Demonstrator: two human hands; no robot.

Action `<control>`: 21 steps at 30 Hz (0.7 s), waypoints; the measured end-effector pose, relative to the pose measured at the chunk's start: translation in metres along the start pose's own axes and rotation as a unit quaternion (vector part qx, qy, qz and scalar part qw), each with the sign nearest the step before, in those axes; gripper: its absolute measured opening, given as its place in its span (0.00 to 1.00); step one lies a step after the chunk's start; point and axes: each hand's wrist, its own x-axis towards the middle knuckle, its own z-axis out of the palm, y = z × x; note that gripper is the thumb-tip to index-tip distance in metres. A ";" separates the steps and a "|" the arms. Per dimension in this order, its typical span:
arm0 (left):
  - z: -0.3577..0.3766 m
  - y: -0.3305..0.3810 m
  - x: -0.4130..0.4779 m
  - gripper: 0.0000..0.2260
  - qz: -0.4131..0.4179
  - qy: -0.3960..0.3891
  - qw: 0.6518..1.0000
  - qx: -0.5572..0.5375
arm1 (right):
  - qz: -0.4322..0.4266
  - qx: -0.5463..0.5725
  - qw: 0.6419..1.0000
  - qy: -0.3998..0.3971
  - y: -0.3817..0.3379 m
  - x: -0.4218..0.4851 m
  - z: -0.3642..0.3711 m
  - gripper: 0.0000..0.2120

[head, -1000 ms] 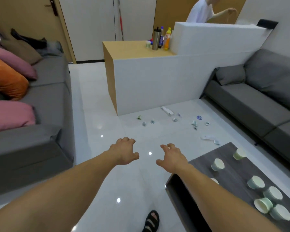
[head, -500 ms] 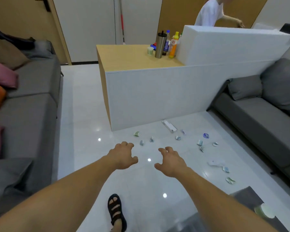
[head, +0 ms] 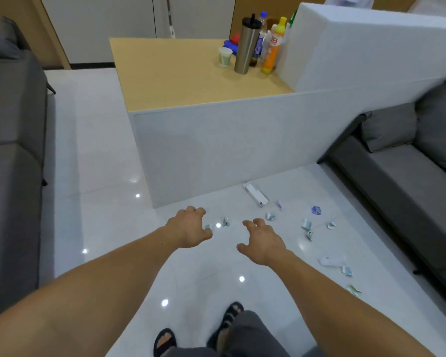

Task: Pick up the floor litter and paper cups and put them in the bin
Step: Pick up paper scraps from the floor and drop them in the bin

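Standing well to the left of the counter (head: 216, 150), a grey sofa (head: 13, 150) runs along the edge of the view. The person's left hand (head: 188, 228) hangs in the air over the white floor (head: 93, 150) just in front of the counter's near left corner; its fingers are loosely curled and it grasps nothing. Two small crumpled scraps (head: 225, 222) lie on the floor just right of that hand, close to the foot of the counter. On the counter's wooden top, toward its back right, a paper cup (head: 225, 56) stands upright beside a steel tumbler (head: 246, 46) and an orange bottle (head: 272, 47). The right hand (head: 264, 240) is held out in front of the counter's face, fingers spread and slack, holding nothing. Against the foot of the counter, beyond this hand, lies a flat white carton (head: 255, 194), with another scrap (head: 270, 215) near it. Further right of the counter's front, a blue scrap (head: 316, 210), more bits of litter (head: 307, 224) and a white paper (head: 331, 260) are scattered across the floor. A second grey sofa (head: 397, 189) stands against the counter's right end.
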 end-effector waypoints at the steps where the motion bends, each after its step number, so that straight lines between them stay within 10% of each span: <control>1: -0.003 -0.001 0.016 0.32 -0.005 -0.005 1.000 -0.004 | -0.004 0.001 1.000 -0.003 0.002 0.020 -0.005 0.34; 13: 0.021 -0.010 0.250 0.29 -0.156 -0.079 0.982 -0.071 | -0.065 -0.015 0.989 -0.131 0.078 0.313 0.007 0.33; 21: 0.185 -0.075 0.426 0.28 -0.166 -0.124 0.972 -0.108 | -0.086 -0.039 0.981 -0.169 0.126 0.518 0.165 0.32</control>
